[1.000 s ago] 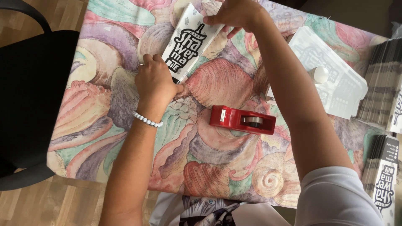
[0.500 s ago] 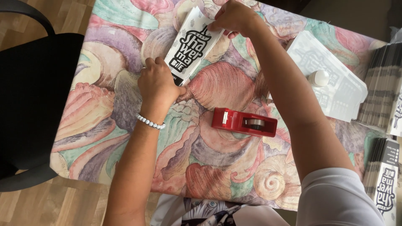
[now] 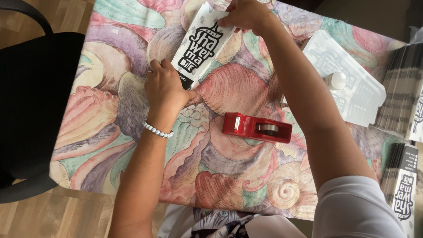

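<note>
White printed sleeve [image 3: 199, 42] pinned flat — both hands, left [image 3: 165, 88] and right [image 3: 246, 15], pressing its ends.

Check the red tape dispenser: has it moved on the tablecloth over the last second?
No. The red tape dispenser lies on the same shell pattern of the tablecloth, below the big pink shell, between the left hand and right forearm.

One tape dispenser [image 3: 257, 128], one bracelet [image 3: 157, 130], two hands.
</note>
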